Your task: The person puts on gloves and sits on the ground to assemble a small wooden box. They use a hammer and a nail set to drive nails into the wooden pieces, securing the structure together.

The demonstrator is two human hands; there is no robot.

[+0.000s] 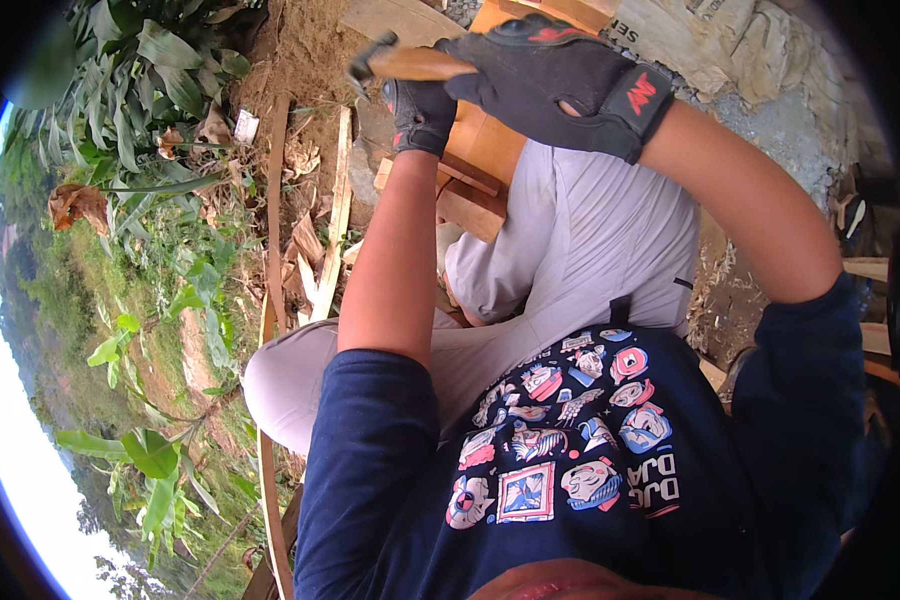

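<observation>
While the black-gloved right hand (560, 75) wraps its fingers closed around the brown wooden handle (420, 63) of a tool, lifting it above the orange-brown wooden board (480, 140), the black-gloved left hand (420, 115) sits on that board, likely steadying it; its finger state can't be told.
</observation>
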